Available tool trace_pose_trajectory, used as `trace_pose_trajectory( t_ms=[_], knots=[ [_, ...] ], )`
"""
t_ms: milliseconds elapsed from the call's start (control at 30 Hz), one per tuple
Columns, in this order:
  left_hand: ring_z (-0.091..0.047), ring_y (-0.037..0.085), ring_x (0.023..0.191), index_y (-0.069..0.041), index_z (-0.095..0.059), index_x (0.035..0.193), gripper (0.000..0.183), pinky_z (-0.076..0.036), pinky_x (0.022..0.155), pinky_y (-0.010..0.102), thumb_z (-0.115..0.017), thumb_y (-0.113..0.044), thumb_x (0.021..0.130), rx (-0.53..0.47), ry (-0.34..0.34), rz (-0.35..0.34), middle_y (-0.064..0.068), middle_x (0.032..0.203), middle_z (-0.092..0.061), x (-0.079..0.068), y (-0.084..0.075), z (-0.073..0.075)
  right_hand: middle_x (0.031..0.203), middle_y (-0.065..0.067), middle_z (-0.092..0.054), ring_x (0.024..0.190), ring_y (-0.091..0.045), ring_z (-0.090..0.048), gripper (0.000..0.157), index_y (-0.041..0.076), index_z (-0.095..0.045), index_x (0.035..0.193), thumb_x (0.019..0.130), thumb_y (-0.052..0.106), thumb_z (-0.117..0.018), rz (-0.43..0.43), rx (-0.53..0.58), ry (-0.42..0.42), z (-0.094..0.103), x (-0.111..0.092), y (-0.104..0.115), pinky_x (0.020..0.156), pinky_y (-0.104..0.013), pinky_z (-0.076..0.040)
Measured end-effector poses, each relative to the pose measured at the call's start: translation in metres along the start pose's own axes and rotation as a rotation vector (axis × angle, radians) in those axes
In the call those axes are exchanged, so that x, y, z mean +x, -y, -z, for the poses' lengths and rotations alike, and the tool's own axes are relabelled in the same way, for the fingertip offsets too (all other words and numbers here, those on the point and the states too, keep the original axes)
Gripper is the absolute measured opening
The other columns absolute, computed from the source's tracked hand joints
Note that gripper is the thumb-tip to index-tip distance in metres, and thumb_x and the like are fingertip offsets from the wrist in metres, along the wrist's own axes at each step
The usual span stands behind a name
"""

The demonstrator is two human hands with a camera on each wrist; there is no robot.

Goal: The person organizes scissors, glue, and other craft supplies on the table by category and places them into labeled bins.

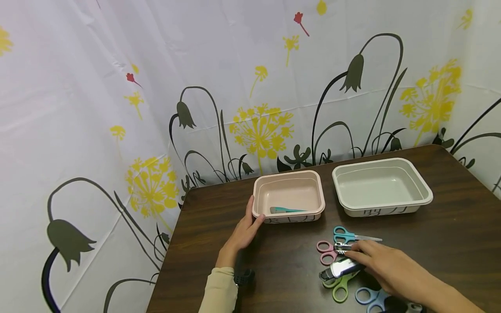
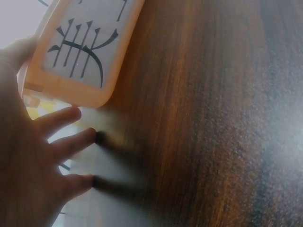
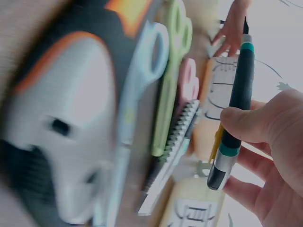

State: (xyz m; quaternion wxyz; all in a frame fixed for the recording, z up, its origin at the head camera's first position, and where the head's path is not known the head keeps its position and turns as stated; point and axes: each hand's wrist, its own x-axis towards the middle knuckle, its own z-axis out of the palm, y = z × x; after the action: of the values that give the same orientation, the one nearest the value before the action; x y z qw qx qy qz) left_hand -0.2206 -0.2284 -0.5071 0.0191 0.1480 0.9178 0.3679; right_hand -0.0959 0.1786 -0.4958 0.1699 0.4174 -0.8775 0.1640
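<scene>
Nearest, at the bottom edge of the head view, blue scissors [image 1: 373,298] lie on the worktop [image 1: 282,269]; the right wrist view adds, beside them, a bulky white knife [image 3: 80,123] with orange trim, blurred. Above this group is the right hand [image 1: 391,263], its fingers pinching a dark tool [image 3: 242,78]. The head view shows mostly the tool's left end, over the green scissors [image 1: 342,289], while the right wrist view shows nearly its full length, silver near both ends with teal bands round the handle. Just past it lie pink scissors [image 1: 327,252], a small black-and-white cutter [image 1: 341,248] close to the right fingertips and teal scissors [image 1: 343,235], blades pointing right. Further back, the left hand [image 1: 243,232] touches the left end of a pink box [image 1: 291,178]; its fingers are spread loosely at the corner, as the left wrist view makes plain, clenched on nothing. That view also brings up large the black strokes on the box's white label [image 2: 83,52], but only the head view looks inside, where a teal tool [image 1: 291,211] with a greyish end lies along the near wall. Right of it, apart, stands a pale green box [image 1: 381,208], also labelled. Behind both hangs a flowered curtain [image 1: 219,52].
</scene>
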Motion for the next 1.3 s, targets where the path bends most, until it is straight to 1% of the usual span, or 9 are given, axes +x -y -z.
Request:
trace_pose_trajectory(
  t_ms=[33, 67, 300, 333, 433, 567, 867, 1067, 1300],
  knots=[
    [-0.044, 0.039, 0.132, -0.024, -0.003, 0.159, 0.076, -0.034, 0.104, 0.058, -0.047, -0.046, 0.102, -0.001, 0.001, -0.003, 0.017, 0.156, -0.031, 0.000, -0.001, 0.000, 0.114, 0.007, -0.055, 0.096, -0.008, -0.057, 0.056, 0.018, -0.067, 0.122, 0.104, 0.035, -0.018, -0.003, -0.008, -0.014, 0.002, 0.004, -0.001, 0.067, -0.027, -0.053],
    [-0.044, 0.039, 0.132, -0.023, -0.004, 0.159, 0.075, -0.034, 0.103, 0.059, -0.047, -0.046, 0.102, -0.001, 0.000, -0.006, 0.017, 0.156, -0.031, 0.001, -0.001, 0.000, 0.114, 0.007, -0.056, 0.095, -0.008, -0.057, 0.057, 0.017, -0.067, 0.122, 0.104, 0.034, -0.016, -0.005, -0.016, -0.026, 0.003, 0.008, -0.002, 0.067, -0.026, -0.052],
    [-0.047, 0.041, 0.128, -0.023, -0.005, 0.159, 0.075, -0.035, 0.102, 0.059, -0.048, -0.044, 0.102, 0.002, -0.007, -0.007, 0.020, 0.153, -0.036, 0.002, 0.001, -0.001, 0.118, 0.002, -0.057, 0.097, -0.012, -0.058, 0.061, 0.013, -0.065, 0.128, 0.103, 0.035, -0.014, -0.029, -0.024, -0.041, 0.012, 0.034, -0.009, 0.065, -0.030, -0.052],
    [-0.047, 0.041, 0.128, -0.024, -0.005, 0.159, 0.075, -0.035, 0.102, 0.059, -0.048, -0.045, 0.102, 0.003, -0.006, -0.006, 0.020, 0.152, -0.036, 0.001, 0.002, -0.001, 0.118, 0.001, -0.058, 0.098, -0.012, -0.058, 0.057, 0.014, -0.064, 0.129, 0.104, 0.033, -0.016, -0.030, -0.029, -0.045, 0.011, 0.038, -0.010, 0.065, -0.030, -0.052],
    [-0.047, 0.040, 0.128, -0.024, -0.004, 0.159, 0.075, -0.035, 0.102, 0.059, -0.047, -0.045, 0.102, 0.000, 0.002, 0.000, 0.020, 0.152, -0.036, -0.001, 0.004, -0.001, 0.116, 0.000, -0.059, 0.095, -0.013, -0.059, 0.033, 0.013, -0.065, 0.129, 0.102, 0.020, -0.047, -0.032, -0.049, -0.065, 0.008, 0.051, -0.011, 0.066, -0.032, -0.052],
    [-0.047, 0.040, 0.129, -0.024, -0.004, 0.159, 0.075, -0.035, 0.102, 0.059, -0.048, -0.044, 0.102, -0.015, 0.005, 0.004, 0.020, 0.153, -0.035, -0.003, 0.006, -0.001, 0.113, 0.000, -0.059, 0.090, -0.014, -0.057, 0.051, 0.014, -0.064, 0.132, 0.082, 0.002, -0.070, -0.051, -0.079, -0.074, -0.001, 0.074, -0.011, 0.066, -0.033, -0.049],
    [-0.049, 0.039, 0.127, -0.022, -0.005, 0.159, 0.074, -0.036, 0.101, 0.059, -0.049, -0.041, 0.102, -0.031, -0.001, -0.023, 0.022, 0.151, -0.038, 0.001, 0.003, -0.002, 0.107, -0.003, -0.060, 0.093, -0.021, -0.057, 0.046, 0.013, -0.065, 0.129, 0.085, 0.000, -0.065, -0.123, -0.148, -0.050, -0.017, 0.119, -0.018, 0.074, -0.036, -0.050],
    [-0.049, 0.039, 0.126, -0.024, -0.004, 0.159, 0.074, -0.036, 0.101, 0.059, -0.048, -0.042, 0.102, -0.027, -0.005, -0.019, 0.022, 0.150, -0.038, 0.001, 0.003, -0.002, 0.103, -0.004, -0.059, 0.094, -0.022, -0.057, 0.049, 0.013, -0.065, 0.127, 0.081, -0.001, -0.065, -0.132, -0.190, -0.006, -0.026, 0.136, -0.020, 0.071, -0.038, -0.047],
    [-0.047, 0.039, 0.129, -0.025, -0.004, 0.159, 0.075, -0.035, 0.103, 0.058, -0.049, -0.043, 0.102, -0.022, -0.009, -0.018, 0.020, 0.153, -0.036, 0.001, 0.002, -0.002, 0.101, -0.003, -0.059, 0.092, -0.021, -0.056, 0.048, 0.014, -0.063, 0.128, 0.081, 0.006, -0.064, -0.190, -0.143, 0.043, -0.036, 0.150, -0.025, 0.070, -0.038, -0.041]
  ],
)
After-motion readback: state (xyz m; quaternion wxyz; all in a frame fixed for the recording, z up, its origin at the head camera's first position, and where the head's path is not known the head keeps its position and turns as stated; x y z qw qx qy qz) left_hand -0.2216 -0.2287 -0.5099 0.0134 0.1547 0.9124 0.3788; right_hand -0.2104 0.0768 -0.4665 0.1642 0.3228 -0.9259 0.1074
